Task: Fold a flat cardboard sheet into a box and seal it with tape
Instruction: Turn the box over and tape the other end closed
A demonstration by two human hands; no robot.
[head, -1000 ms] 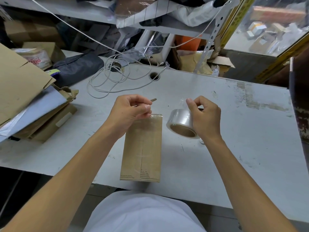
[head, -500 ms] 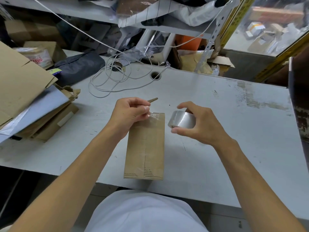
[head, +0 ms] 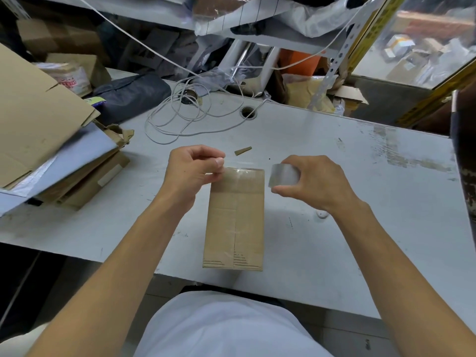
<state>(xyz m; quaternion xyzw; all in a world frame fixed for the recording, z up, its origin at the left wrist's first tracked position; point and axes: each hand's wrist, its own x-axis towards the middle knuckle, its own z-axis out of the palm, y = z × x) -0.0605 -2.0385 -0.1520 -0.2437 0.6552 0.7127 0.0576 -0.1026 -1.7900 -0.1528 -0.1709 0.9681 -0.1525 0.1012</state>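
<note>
A narrow brown cardboard box [head: 235, 222] lies flat on the grey table [head: 360, 202], its near end at the table's front edge. My left hand [head: 193, 171] pinches the free end of clear tape [head: 242, 171] at the box's far left corner. The strip of tape stretches across the far end of the box. My right hand [head: 314, 181] grips the roll of clear tape [head: 283, 176] just right of that far end, above the table.
A stack of flat cardboard sheets [head: 38, 130] covers the table's left side. A coiled white cable [head: 185, 117] and a cable hole [head: 248, 112] lie behind the box. A small cardboard scrap [head: 243, 151] sits just beyond the box. Clutter fills the shelves behind.
My right hand has turned the tape roll and carried it rightward, drawing the strip out across the box's far end. My left hand has stayed at the far left corner.
</note>
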